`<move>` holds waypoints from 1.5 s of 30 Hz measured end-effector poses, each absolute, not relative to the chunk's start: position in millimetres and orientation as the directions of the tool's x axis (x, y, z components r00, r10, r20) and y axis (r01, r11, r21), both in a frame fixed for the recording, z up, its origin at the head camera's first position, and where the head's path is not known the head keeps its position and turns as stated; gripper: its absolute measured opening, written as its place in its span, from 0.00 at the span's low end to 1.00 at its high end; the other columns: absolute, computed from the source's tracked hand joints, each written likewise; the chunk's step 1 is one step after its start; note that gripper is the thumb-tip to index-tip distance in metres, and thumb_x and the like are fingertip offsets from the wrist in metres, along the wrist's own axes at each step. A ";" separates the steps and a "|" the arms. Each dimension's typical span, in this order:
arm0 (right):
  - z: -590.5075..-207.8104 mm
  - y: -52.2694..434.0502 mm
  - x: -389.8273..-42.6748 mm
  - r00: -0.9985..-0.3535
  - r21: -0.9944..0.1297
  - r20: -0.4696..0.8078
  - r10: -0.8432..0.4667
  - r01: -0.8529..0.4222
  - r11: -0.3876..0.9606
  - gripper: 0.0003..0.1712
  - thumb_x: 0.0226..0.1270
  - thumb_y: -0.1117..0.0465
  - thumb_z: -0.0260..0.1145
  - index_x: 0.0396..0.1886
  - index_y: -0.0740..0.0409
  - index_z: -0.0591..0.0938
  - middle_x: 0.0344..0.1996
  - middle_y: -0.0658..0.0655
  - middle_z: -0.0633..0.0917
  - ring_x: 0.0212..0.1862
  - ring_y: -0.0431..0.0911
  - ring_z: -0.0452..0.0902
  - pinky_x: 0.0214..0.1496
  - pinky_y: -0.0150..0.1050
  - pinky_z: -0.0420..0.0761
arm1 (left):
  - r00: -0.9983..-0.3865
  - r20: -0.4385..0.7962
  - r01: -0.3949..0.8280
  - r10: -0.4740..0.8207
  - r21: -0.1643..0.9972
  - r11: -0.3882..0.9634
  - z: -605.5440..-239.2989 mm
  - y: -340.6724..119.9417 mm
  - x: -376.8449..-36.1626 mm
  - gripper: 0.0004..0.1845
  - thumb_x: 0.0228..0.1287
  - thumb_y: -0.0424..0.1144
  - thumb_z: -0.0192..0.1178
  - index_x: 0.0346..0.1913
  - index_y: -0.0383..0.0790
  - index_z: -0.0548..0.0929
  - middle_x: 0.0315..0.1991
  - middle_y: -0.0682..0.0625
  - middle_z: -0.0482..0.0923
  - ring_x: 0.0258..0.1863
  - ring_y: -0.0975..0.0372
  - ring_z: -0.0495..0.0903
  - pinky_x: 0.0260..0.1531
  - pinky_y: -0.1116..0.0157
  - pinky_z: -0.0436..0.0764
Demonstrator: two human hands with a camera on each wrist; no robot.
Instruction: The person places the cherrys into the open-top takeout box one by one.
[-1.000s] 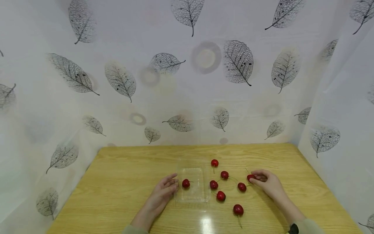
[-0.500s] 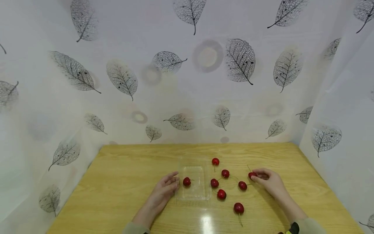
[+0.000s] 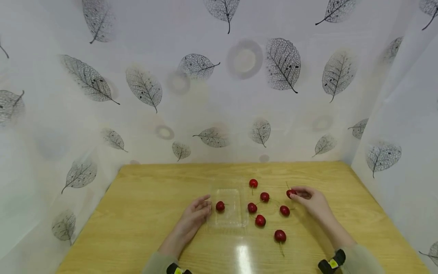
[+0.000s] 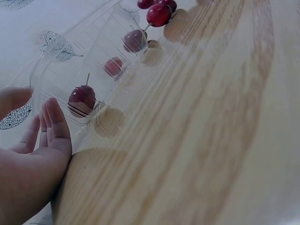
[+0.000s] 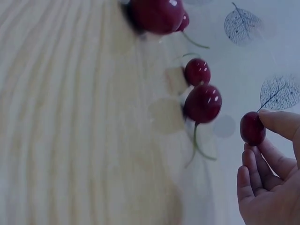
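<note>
Red and glossy, a small round cherry (image 5: 252, 128) is sitting pinched between the thumb and fingertips of the right hand (image 3: 313, 201), a grip the right wrist view is showing far closer than the head view. The left hand (image 3: 193, 217), fingers straight and relaxed, is resting against the left wall of the clear plastic tray (image 3: 236, 220) at the lower centre of the head view, with one cherry inside. The pale wooden table (image 3: 143, 201) is lying bare toward its left edge.

Bright even light, tabletop (image 3: 154, 198) glare, edges warped

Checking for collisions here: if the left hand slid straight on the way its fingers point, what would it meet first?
Most likely the near wall of the clear plastic tray: the left hand lies flat beside it, fingers toward it. One cherry lies just inside.
</note>
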State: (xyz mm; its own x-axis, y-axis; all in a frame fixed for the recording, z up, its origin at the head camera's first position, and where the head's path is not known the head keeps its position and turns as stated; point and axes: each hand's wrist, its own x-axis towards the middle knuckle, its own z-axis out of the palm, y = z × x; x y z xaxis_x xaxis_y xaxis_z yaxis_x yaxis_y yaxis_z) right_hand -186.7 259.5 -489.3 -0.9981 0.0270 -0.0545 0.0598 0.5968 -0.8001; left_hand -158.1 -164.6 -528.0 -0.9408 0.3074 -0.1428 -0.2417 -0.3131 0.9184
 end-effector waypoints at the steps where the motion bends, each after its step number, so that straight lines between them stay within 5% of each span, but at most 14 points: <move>1: -486.7 257.3 -187.6 -0.999 -0.803 -0.049 0.016 0.049 0.594 0.29 0.74 0.51 0.72 0.64 0.66 0.83 0.55 0.66 0.88 0.45 0.30 0.80 0.47 0.26 0.80 | -0.941 -0.144 -0.244 0.307 0.917 -0.316 -528.2 -164.6 -158.3 0.34 0.76 0.23 0.53 0.81 0.23 0.54 0.54 0.56 0.76 0.54 0.70 0.79 0.54 0.74 0.80; 28: -449.6 140.5 -191.6 -0.975 -0.951 0.011 -0.223 -0.079 0.299 0.22 0.72 0.63 0.73 0.62 0.67 0.84 0.52 0.65 0.87 0.47 0.39 0.83 0.49 0.29 0.83 | -0.941 -0.166 -0.264 0.296 0.905 -0.333 -526.1 -164.5 -160.7 0.34 0.75 0.22 0.53 0.80 0.22 0.55 0.54 0.52 0.76 0.53 0.68 0.80 0.53 0.74 0.81; 45: -464.5 100.8 -198.5 -0.962 -0.936 -0.007 -0.273 -0.090 0.341 0.18 0.70 0.64 0.75 0.57 0.63 0.87 0.51 0.62 0.88 0.49 0.45 0.84 0.52 0.31 0.84 | -0.937 -0.177 -0.270 0.302 0.915 -0.301 -525.5 -164.9 -160.9 0.34 0.76 0.24 0.55 0.80 0.24 0.57 0.56 0.53 0.77 0.54 0.68 0.79 0.56 0.72 0.80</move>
